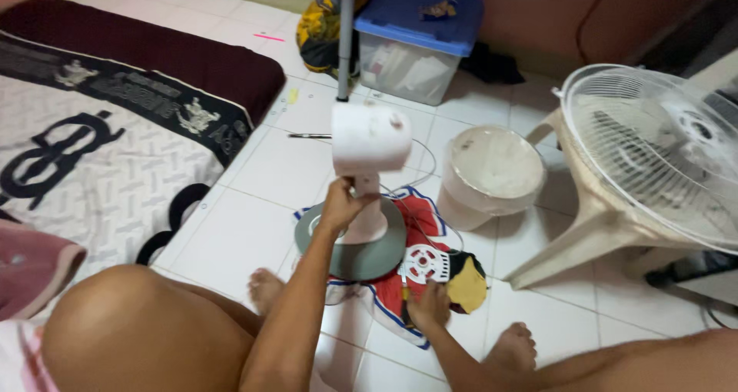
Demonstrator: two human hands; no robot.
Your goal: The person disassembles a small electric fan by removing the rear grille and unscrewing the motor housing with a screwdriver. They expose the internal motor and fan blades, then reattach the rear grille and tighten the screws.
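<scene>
The neck of a white plastic fan motor housing on a round grey base is gripped by the left hand. A screwdriver is held by the right hand beside a small white round grille piece, laid on a red, white and blue cloth. A white plastic bucket is seen nearby on the tiled floor.

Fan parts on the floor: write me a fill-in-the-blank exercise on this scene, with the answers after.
1. The left hand grips the neck of the fan stand, just below the white ____ housing.
2. The right hand rests on the floor beside a small round white ____.
3. The storage box by the wall has a ____ lid.
4. The fan grille lies on a plastic ____.

Missing words: motor; grille piece; blue; chair
</scene>
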